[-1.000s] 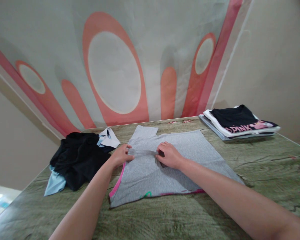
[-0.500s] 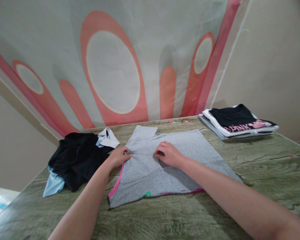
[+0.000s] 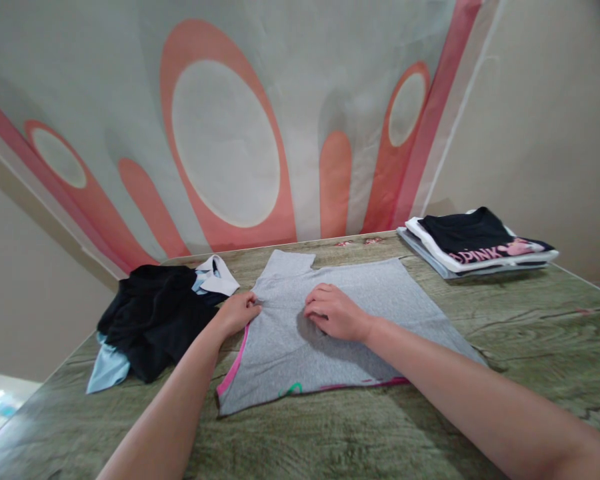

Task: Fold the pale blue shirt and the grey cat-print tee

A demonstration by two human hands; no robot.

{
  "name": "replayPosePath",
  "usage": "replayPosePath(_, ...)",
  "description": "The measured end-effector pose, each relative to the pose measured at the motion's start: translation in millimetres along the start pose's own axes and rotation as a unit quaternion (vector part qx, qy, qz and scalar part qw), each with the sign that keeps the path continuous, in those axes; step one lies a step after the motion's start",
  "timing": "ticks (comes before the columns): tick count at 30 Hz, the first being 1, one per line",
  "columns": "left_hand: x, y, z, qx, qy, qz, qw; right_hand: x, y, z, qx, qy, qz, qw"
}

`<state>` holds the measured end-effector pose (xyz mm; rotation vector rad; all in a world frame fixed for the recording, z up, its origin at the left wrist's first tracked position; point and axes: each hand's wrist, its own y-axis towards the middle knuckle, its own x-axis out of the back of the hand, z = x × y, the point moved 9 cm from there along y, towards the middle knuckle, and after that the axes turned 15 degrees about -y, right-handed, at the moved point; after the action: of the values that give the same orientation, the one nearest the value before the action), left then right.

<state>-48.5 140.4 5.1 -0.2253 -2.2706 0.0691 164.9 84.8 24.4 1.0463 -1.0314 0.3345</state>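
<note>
Left arm (image 3: 167,400) extends forward, left hand (image 3: 236,313) pinching the pink-trimmed side of the grey shirt (image 3: 325,357), spread flat on the desk (image 3: 300,437), with fingers (image 3: 251,301) closed, while the right hand (image 3: 337,313) sits palm-down over its middle, fingers loosely curled, any hold on cloth indeterminable.
</note>
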Motion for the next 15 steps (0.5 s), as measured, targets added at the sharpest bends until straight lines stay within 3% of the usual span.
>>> replayPosePath(3,1,-1,-2,-0.001,-0.023,0.004,1.000,-5,-1,7,0.023,0.017,0.027,0.999)
replayPosePath(8,7,-10,-14,-0.011,-0.065,0.023,0.998,-10,-2,-5,-0.021,0.002,0.031,0.999)
replayPosePath(15,-1,-40,-74,-0.099,-0.054,0.118,0.987,-12,-3,-20,-0.071,-0.001,0.025,0.997)
